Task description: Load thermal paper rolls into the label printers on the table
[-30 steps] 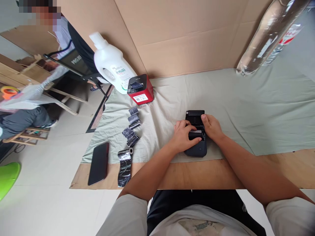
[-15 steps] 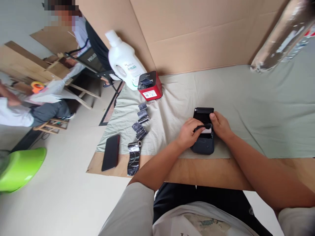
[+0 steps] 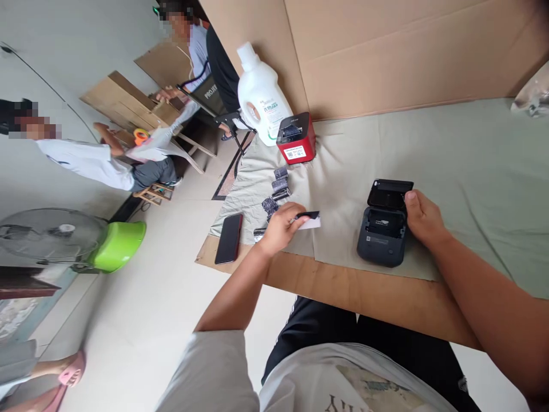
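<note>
a makeshift workroom, it seems: cloth-covered table against cardboard panels, people seated far left on wooden stool and folding chair

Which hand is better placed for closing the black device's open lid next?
Probably the right hand: its thumb is at the edge of the open lid. The left hand is away from the black device, its fingers holding a black-and-white piece.

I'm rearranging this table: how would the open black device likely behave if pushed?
The black device looks low and broad on the cloth, so it would probably slide rather than tip. Its open lid seems hinged, so might swing if bumped. The wrinkled cloth may bunch.
</note>
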The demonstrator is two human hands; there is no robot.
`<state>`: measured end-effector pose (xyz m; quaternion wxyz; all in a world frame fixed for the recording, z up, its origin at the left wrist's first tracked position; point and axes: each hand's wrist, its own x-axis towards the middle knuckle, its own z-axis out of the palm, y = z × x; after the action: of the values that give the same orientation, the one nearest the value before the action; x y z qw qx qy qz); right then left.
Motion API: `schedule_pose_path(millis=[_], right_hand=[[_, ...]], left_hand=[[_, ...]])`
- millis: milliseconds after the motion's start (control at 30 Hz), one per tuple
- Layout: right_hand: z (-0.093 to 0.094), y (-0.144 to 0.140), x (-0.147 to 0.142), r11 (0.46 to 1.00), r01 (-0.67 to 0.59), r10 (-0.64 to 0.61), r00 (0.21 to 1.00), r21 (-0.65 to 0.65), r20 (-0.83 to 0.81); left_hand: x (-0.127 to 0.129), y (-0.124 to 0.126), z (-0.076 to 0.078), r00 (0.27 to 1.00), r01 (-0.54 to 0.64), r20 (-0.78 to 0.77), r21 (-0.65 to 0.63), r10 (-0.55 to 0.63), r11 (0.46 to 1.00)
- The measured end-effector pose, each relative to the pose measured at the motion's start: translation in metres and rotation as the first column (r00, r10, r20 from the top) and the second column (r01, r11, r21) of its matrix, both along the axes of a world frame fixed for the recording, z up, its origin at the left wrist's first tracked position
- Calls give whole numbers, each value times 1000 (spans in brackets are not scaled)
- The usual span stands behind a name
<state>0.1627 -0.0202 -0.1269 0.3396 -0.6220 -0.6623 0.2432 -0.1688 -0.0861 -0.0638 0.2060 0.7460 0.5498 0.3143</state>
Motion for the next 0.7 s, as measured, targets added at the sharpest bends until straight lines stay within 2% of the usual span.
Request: schedule_pose_path(millis=[167, 267, 333, 433, 533, 700], right_hand=[[-1, 1, 0, 1000, 2, -2, 1000, 8, 20], [0, 1, 0, 1000, 8, -8, 1000, 2, 23], [0, 1, 0, 1000, 8, -8, 1000, 7, 19], [-1, 0, 0, 1000, 5, -5, 1000, 13, 19], [-1, 0, 0, 1000, 2, -2, 1000, 15, 17], [0, 0, 0, 1000, -9, 9, 1000, -6, 7]], left_hand=[[-59, -39, 6, 994, 20, -98, -162, -37, 987], [-80, -52, 5, 980, -157, -136, -77, 146, 985], [-91, -53, -1, 943, -244, -238, -27, 231, 969], [-99, -50, -15, 912, -249, -358, -87, 203, 964], [-101, -50, -25, 907, -270, -360, -102, 217, 957], [-97, -50, -29, 872, -345, -408, -123, 269, 931]])
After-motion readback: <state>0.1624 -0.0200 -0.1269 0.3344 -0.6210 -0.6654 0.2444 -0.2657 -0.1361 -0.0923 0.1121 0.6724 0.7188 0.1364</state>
